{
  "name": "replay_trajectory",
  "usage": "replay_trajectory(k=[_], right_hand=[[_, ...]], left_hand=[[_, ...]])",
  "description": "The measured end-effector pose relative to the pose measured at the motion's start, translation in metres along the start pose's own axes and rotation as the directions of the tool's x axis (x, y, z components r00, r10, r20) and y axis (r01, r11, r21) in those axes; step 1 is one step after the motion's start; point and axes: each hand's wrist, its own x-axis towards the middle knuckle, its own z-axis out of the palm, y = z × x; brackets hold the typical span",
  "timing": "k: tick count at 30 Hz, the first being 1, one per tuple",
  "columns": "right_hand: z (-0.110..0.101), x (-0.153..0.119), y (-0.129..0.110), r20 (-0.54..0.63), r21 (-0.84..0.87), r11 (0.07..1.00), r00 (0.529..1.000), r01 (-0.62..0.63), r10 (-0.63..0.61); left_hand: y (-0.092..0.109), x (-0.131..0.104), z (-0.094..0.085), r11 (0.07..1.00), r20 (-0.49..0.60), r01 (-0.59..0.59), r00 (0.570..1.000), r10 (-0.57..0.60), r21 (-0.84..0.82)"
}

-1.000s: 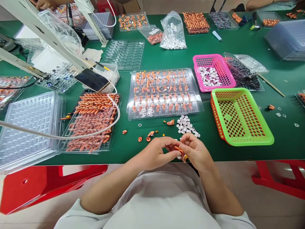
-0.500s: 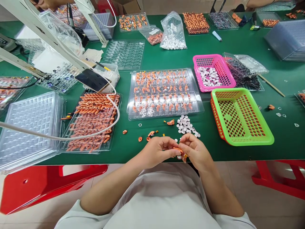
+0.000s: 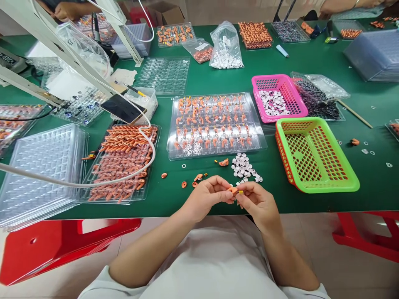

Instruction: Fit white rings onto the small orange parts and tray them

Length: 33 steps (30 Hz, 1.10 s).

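Note:
Near the table's front edge, my left hand [image 3: 205,198] pinches a small orange earphone shell [image 3: 232,190] between thumb and fingers. My right hand [image 3: 261,204] meets it from the other side, its thumb and fingertips closed at a small yellow piece [image 3: 241,192] by the shell's end. Whether the yellow piece is fixed to the shell, I cannot tell. Just beyond my fingers lies a pile of white round pads [image 3: 243,165]. Another orange shell with parts [image 3: 223,162] rests left of the pile, and loose orange caps [image 3: 183,184] lie farther left.
A clear tray of orange parts [image 3: 215,154] stands ahead. To the right are a green basket [image 3: 335,189] and a pink basket [image 3: 280,118] holding white pads. At left, a white cable [image 3: 124,179] crosses a tray of orange shells [image 3: 123,166] beside stacked clear trays [image 3: 43,162].
My hands have turned the orange shell and raised it slightly. The right fingers have shifted to the yellow piece at its end. The whole view has tipped a little.

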Motion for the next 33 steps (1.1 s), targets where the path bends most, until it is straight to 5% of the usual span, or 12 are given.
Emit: replay_trajectory(k=[3,7,11,19,26,33], right_hand=[[0.000,-0.001,-0.002,-0.022,-0.119,0.992,0.999,0.029,-0.031],[-0.002,-0.002,-0.003,0.005,-0.287,0.950,0.992,0.122,-0.126],[-0.002,-0.002,-0.007,0.051,-0.425,0.882,0.978,0.203,-0.200],[-0.003,-0.002,-0.014,0.134,-0.495,0.801,0.940,0.337,-0.313],[0.003,-0.008,-0.005,0.005,-0.553,0.761,0.914,0.340,-0.405],[0.007,-0.011,0.012,0.077,-0.649,0.553,0.768,0.523,-0.636]], left_hand=[[0.000,-0.004,0.004,0.964,-0.021,-0.091,0.995,0.099,0.251],[0.004,-0.010,0.007,0.732,0.070,-0.224,0.970,0.235,0.644],[0.009,-0.012,0.004,0.585,0.123,-0.268,0.954,0.275,0.765],[0.013,-0.004,-0.005,0.908,0.148,-0.003,0.987,-0.065,0.418],[0.006,0.001,0.003,0.987,0.020,-0.027,1.000,0.025,0.160],[-0.006,0.005,0.000,0.997,0.001,-0.073,0.997,0.073,0.000]])
